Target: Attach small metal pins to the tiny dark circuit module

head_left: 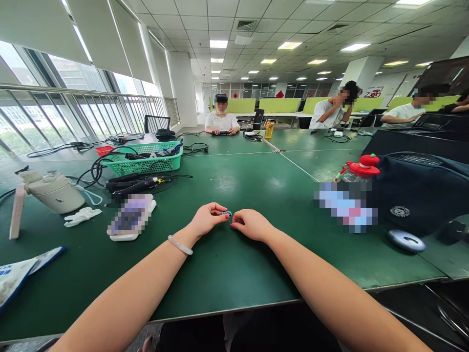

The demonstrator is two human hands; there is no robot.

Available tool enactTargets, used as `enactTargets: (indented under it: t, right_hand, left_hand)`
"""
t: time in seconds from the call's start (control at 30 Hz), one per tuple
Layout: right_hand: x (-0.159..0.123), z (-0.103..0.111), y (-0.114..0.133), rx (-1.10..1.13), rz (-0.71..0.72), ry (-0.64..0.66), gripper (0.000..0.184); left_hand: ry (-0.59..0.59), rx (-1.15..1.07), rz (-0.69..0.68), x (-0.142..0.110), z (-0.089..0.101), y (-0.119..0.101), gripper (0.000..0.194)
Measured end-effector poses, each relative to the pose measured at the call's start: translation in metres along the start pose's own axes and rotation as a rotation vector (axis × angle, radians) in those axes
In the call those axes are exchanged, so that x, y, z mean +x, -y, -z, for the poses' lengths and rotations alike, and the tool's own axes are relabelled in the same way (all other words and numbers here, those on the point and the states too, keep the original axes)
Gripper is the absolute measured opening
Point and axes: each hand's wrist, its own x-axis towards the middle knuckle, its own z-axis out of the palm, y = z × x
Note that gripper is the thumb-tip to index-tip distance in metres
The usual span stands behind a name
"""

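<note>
Through my feed, the left hand (205, 220) pinches a small piece (227, 213) over the green table (220, 274); the curled right hand (253, 225) is just beside, its grip unclear. A slack fingertip hold could drop it.

Counted one left hand (207, 220), one right hand (252, 225) and one small item (226, 214). Three bottles were present: one beige bottle (56, 193), one yellow bottle (269, 130), one red-lidded bottle (362, 168). One green basket (146, 159), one phone (130, 216), one bangle (180, 245), one dark bag (425, 190) and one oval disc (406, 241) were tallied. Four people (222, 121) were counted, the fourth partly cut off.
</note>
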Motion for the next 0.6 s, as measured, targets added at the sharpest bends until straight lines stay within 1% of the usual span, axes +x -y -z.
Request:
enactTargets:
  t: [0.17,0.4,0.5,0.6]
  right_hand:
    - [-0.0026,0.0016,0.004,0.004,0.073,0.037,0.013]
    - [-0.0007,0.0022,0.0036,0.015,0.053,0.054,0.004]
    - [-0.0003,0.0039,0.0021,-0.002,-0.012,0.017,0.003]
    - [-0.0006,0.0055,0.0002,-0.053,-0.168,-0.017,0.012]
  left_hand:
    - [0.001,0.014,-0.014,0.0012,0.0,0.0013,0.036]
    - [0.02,0.047,-0.017,0.0014,0.0007,0.0025,0.035]
    - [0.024,0.088,-0.03,0.002,0.0017,0.0036,0.034]
    - [0.02,0.098,-0.047,0.004,0.0024,0.0076,0.033]
